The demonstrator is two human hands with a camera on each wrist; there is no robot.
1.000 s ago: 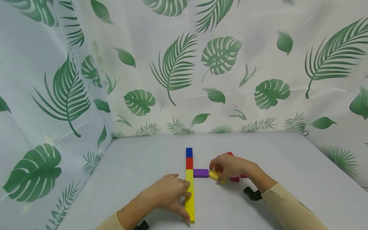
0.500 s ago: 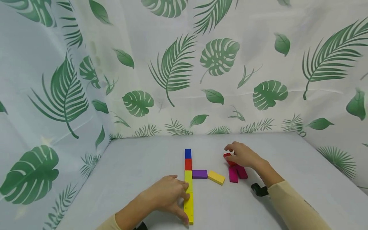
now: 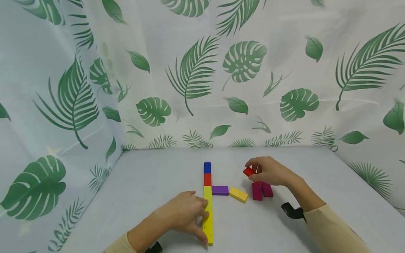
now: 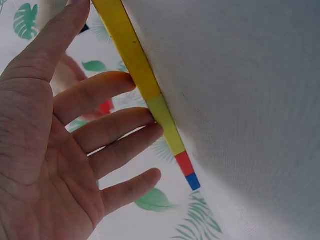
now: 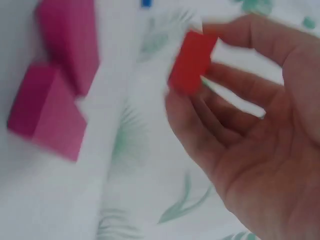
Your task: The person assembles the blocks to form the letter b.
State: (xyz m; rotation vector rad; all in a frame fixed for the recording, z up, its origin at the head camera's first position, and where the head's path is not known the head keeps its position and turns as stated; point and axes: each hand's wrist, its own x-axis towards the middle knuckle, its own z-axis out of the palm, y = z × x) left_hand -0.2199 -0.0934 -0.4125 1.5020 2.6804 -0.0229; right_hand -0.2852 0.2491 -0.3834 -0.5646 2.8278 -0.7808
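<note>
My right hand (image 3: pixel 270 171) pinches a small red block (image 5: pixel 192 62) between thumb and fingertips, lifted off the table. Two magenta blocks, one nearer the middle (image 3: pixel 257 191) and one further right (image 3: pixel 267 189), lie below it. My left hand (image 3: pixel 181 212) rests beside a straight row of blocks. Its thumb is at the near end and its extended fingertips touch the left side. The row runs from a yellow block (image 3: pixel 207 232) through a light yellow block (image 4: pixel 166 122) and a red one (image 3: pixel 207 179) to a blue one (image 3: pixel 207 168).
A purple block (image 3: pixel 219 190) sticks out rightward from the row. Beyond its right end a yellow-orange block (image 3: pixel 238 195) lies at a slant. The pale table (image 3: pixel 158 168) meets a leaf-patterned curtain (image 3: pixel 196 123) at the back and sides.
My right hand has let go of the yellow-orange block, moved to the right and back, and picked up the red block beside the magenta ones. My left hand has stayed put.
</note>
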